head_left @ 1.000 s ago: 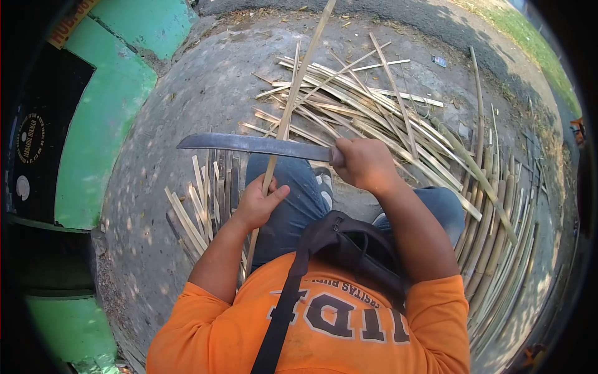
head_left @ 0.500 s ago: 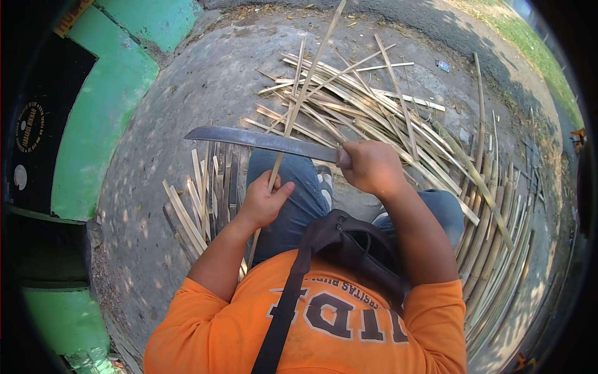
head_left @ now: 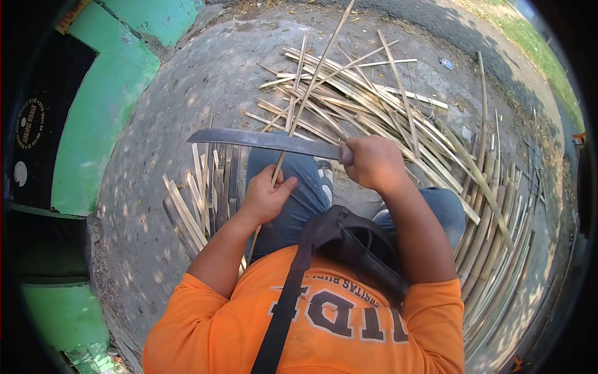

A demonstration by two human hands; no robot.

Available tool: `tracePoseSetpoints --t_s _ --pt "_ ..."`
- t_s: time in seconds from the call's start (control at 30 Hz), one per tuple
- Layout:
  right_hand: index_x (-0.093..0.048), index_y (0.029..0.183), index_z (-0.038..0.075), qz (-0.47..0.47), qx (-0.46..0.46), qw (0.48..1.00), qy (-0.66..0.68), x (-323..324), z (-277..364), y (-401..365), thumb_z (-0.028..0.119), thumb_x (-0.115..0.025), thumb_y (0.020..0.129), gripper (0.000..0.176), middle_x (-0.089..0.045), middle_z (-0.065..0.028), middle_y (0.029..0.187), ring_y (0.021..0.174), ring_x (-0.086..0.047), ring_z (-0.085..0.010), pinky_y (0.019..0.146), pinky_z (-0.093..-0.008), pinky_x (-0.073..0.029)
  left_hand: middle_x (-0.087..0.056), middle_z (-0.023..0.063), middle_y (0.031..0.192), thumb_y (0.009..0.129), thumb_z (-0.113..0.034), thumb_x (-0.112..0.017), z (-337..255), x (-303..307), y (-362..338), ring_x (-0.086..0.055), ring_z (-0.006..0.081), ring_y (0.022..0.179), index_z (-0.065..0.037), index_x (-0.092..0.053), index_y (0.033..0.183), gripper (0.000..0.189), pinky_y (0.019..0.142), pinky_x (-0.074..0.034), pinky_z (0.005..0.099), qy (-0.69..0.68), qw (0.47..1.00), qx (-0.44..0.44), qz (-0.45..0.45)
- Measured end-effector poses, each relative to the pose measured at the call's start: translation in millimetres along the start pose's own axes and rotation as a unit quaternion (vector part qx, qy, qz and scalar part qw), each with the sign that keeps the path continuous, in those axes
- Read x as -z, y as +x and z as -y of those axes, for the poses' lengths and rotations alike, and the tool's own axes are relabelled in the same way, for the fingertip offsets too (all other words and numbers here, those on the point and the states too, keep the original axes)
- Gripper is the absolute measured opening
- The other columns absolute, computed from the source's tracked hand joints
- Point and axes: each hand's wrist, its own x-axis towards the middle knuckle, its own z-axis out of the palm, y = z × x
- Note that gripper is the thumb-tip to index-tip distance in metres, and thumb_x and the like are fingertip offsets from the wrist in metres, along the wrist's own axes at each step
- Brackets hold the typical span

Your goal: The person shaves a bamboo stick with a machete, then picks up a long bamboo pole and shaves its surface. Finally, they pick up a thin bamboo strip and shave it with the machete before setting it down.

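My left hand [head_left: 268, 194] is closed round a long thin bamboo strip [head_left: 313, 80], which slants up and away past my knee. In my right hand [head_left: 376, 163] is the handle of a machete [head_left: 265, 141]. Its long grey blade points left and lies across the strip, just above my left fingers. The blade's tip is beyond the strip on the left. Part of the strip below my left hand runs down beside my forearm.
Split bamboo strips [head_left: 349, 93] lie in a crossed heap ahead. Shorter pieces [head_left: 187, 209] are at the left by my leg, and long poles [head_left: 492, 234] at the right. A green wall [head_left: 103, 106] stands at the far left.
The strip has turned slightly, its far end shifting right and looking narrower. My right hand and the machete handle have risen a little; the blade still crosses the strip.
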Motion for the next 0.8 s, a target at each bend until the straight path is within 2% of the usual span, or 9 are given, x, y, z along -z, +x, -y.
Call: tracePoseSetpoints --t_s 0.07,0.37,0.47,0.57,0.67,0.77,0.8 --pt "-0.076 0.088 0.016 -0.018 -0.027 0.999 -0.034 0.8 2.7 1.4 0.024 -0.072 0.077 0.014 -0.074 -0.0141 0.081 0.081 -0.073 -0.0361 0.075 -0.0475 -0.057 -0.055 0.0035 0.063 0.094 -0.028 -0.077 0.5 1.2 0.2 -0.048 0.0101 0.059 -0.006 -0.052 0.084 0.035 0.056 -0.042 0.0305 -0.002 1.000 0.003 0.003" --pt "-0.075 0.087 0.014 0.018 -0.013 1.000 -0.020 -4.8 0.9 5.2 0.024 -0.070 0.080 0.013 -0.074 -0.0149 0.080 0.080 -0.072 -0.0368 0.075 -0.0474 -0.057 -0.055 0.0043 0.063 0.094 -0.029 -0.077 -0.2 -0.4 0.0 -0.049 0.0107 0.059 -0.005 -0.053 0.085 0.035 0.056 -0.043 0.0303 0.012 1.000 0.002 -0.003" --pt "-0.071 0.085 0.011 -0.009 -0.008 1.000 -0.019 -6.5 -2.3 7.4 0.023 -0.062 0.088 0.015 -0.070 -0.0185 0.079 0.080 -0.068 -0.0406 0.073 -0.0518 -0.055 -0.055 0.0042 0.063 0.094 -0.029 -0.077 0.1 -0.4 0.0 -0.049 0.0108 0.058 -0.005 -0.054 0.085 0.035 0.056 -0.043 0.0303 0.015 1.000 -0.005 -0.005" --pt "-0.071 0.084 0.010 -0.038 -0.006 0.999 0.001 -4.5 -9.0 8.1 0.023 -0.062 0.088 0.016 -0.069 -0.0194 0.079 0.080 -0.068 -0.0412 0.072 -0.0531 -0.054 -0.054 0.0041 0.063 0.094 -0.029 -0.077 2.2 0.1 -0.7 -0.049 0.0106 0.058 -0.005 -0.054 0.085 0.035 0.056 -0.043 0.0299 0.019 1.000 -0.013 -0.006" --pt "-0.071 0.083 0.010 -0.026 0.003 1.000 0.016 -1.1 -3.7 3.1 0.024 -0.062 0.089 0.018 -0.069 -0.0195 0.078 0.079 -0.068 -0.0412 0.072 -0.0530 -0.054 -0.054 0.0041 0.063 0.094 -0.029 -0.077 4.2 0.3 -2.1 -0.049 0.0104 0.058 -0.005 -0.053 0.084 0.036 0.056 -0.043 0.0298 0.013 1.000 -0.013 -0.005" --pt "-0.074 0.083 0.014 -0.016 0.027 0.999 -0.005 -5.1 -1.3 0.3 0.022 -0.070 0.078 0.010 -0.072 -0.0144 0.079 0.080 -0.071 -0.0368 0.074 -0.0473 -0.057 -0.054 0.0042 0.062 0.094 -0.029 -0.077 1.1 -0.1 -1.5 -0.048 0.0099 0.058 -0.005 -0.053 0.084 0.036 0.056 -0.043 0.0297 0.015 1.000 -0.015 -0.001" --pt "-0.073 0.083 0.014 -0.012 0.022 1.000 0.002 -6.2 -1.8 0.6 0.022 -0.070 0.078 0.010 -0.072 -0.0144 0.078 0.080 -0.071 -0.0368 0.074 -0.0473 -0.057 -0.054 0.0041 0.062 0.094 -0.029 -0.077 0.1 -0.2 -2.4 -0.048 0.0098 0.058 -0.005 -0.053 0.084 0.036 0.056 -0.043 0.0296 0.018 1.000 -0.015 0.000"
